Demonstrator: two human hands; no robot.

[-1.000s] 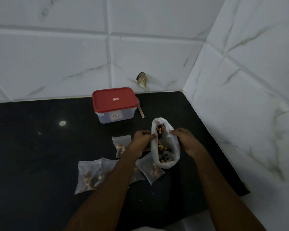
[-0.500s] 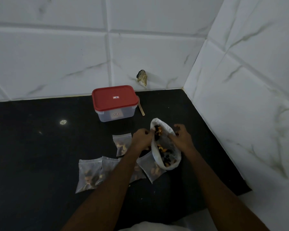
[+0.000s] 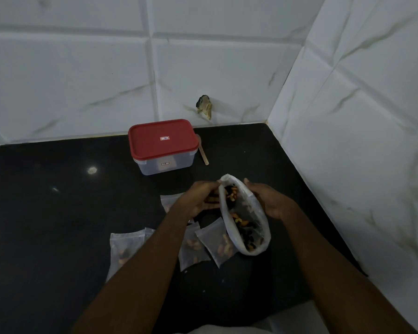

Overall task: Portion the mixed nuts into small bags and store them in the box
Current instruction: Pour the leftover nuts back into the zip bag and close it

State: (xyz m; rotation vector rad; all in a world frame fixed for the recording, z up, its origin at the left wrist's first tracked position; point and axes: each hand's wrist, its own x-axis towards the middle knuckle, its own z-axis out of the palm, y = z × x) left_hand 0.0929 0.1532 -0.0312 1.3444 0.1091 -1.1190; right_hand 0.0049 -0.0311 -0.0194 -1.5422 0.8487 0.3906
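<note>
1. Small bags (image 3: 214,245) holding nuts lie flat on the near countertop (image 3: 58,225), partly under the left forearm. A sweep of that arm may scatter them.
2. Just right of them, the nut bag (image 3: 251,227) leans with its mouth open. The left hand (image 3: 200,201) pinches its rim and the right hand (image 3: 270,203) grips its side. A slip could spill nuts.
3. Farther off, the box (image 3: 162,150) stands lidded and needs opening. A wooden stick (image 3: 203,153) lies just right of it.
</note>
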